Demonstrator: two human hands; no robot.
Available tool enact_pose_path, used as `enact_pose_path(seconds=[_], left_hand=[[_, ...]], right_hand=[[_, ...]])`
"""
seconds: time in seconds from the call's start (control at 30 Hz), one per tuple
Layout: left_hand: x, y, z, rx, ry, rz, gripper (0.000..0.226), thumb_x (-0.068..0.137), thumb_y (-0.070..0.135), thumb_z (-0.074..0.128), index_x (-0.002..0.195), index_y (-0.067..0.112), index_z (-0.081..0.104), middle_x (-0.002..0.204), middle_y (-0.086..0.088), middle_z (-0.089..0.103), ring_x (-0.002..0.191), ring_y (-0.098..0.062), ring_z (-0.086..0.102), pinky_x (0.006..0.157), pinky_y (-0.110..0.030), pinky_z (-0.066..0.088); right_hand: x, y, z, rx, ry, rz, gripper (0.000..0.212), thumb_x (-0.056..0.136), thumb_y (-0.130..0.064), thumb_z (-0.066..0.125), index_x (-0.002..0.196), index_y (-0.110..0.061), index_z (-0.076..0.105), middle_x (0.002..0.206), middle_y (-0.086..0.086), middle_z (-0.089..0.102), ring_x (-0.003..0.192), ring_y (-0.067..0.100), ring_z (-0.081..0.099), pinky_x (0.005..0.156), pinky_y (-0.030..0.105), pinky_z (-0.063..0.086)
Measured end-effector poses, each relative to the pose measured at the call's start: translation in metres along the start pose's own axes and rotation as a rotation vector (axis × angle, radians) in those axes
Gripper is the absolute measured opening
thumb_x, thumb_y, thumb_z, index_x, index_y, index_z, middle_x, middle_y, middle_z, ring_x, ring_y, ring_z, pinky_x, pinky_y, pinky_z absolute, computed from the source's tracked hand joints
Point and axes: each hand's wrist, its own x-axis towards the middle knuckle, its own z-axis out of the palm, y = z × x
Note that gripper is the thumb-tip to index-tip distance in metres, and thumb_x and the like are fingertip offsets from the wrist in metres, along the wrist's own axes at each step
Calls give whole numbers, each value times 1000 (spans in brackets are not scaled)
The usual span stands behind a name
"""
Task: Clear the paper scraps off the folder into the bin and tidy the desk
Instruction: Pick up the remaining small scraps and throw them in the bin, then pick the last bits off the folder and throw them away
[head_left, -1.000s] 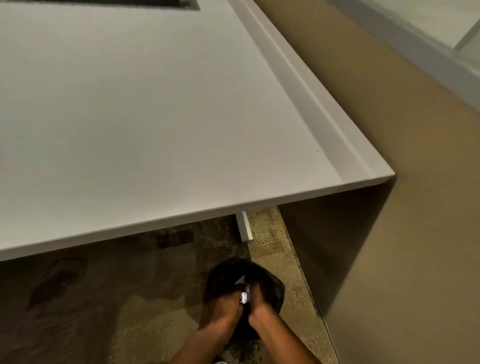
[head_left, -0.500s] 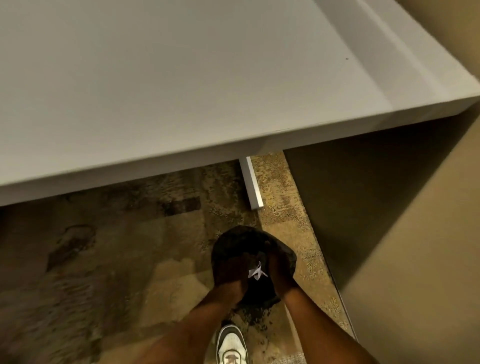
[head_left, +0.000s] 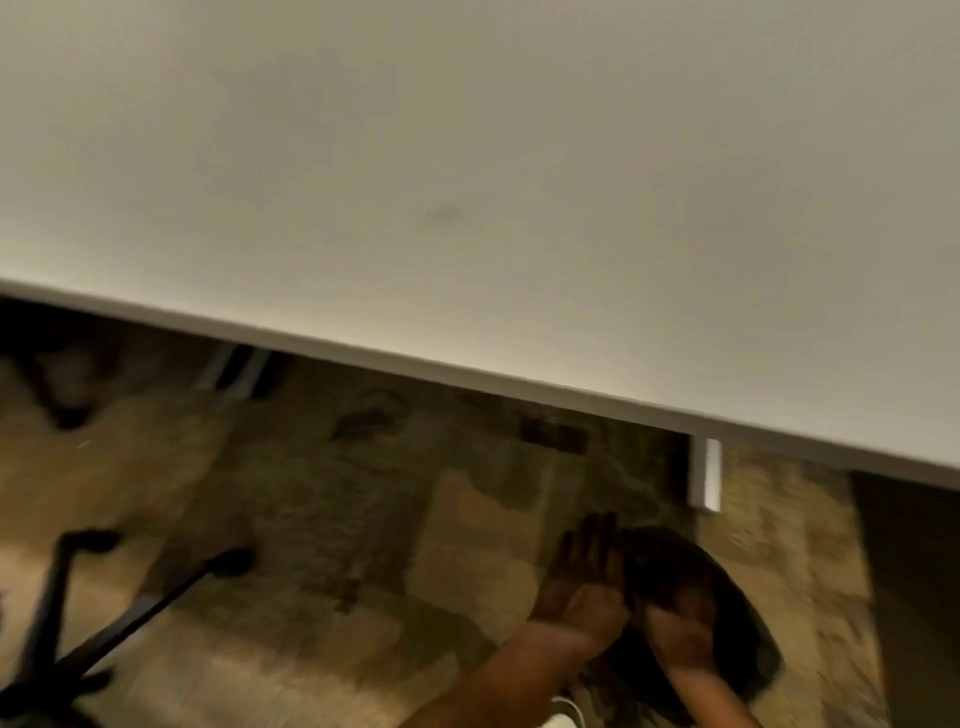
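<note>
wht desk (head_left: 467, 156) — patchy carpet (head_left: 322, 519) below

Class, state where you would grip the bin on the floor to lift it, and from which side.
Probably by the rim of the bin, coming from above on the near side. It seems to stand upright with its mouth open upward, and the desk crowds its far side.
</note>
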Motion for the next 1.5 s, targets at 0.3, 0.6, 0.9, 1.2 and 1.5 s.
enact_pose_path(seconds=[0.3,0.6,0.9,1.2,1.5], left_hand=[[-170,-251,-155,-107,673,-369,33,82,22,55,113,12,47,119,-8,48,100,-29,56,87,-39,46],[-477,-496,-263,65,798,-907,42,74,29,59,109,9,49,116,-14,55,100,-31,53,83,-39,43],[-701,-582,-254,-180,733,-1469,47,69,3,65,114,5,54,119,-13,55,111,-30,52,101,-36,34],[-739,-599,-215,-192,769,-1437,40,73,16,37,113,12,41,123,-13,51,116,-25,44,103,-44,37],[-730,-607,-195,-95,501,-1464,52,70,19,58,119,8,41,127,-17,53,119,-32,48,101,-48,39]], right_hand=[[-47,-349,92,160,-238,-361,30,63,18,68,85,-4,72,90,15,71,76,31,65,75,15,42],[-244,-654,272,140,-521,-892,21,63,8,62,80,0,69,88,22,65,94,27,55,88,23,39],[-426,-810,413,-84,-1118,-1223,43,77,3,68,116,-17,64,115,-3,57,100,7,52,81,7,44],[-462,-802,469,-654,-1205,-1672,122,47,-48,86,144,-11,21,142,9,31,126,28,31,103,38,39],[-462,-792,487,-586,-1202,-1636,128,41,-52,87,144,-17,21,140,8,30,126,27,30,99,38,44]])
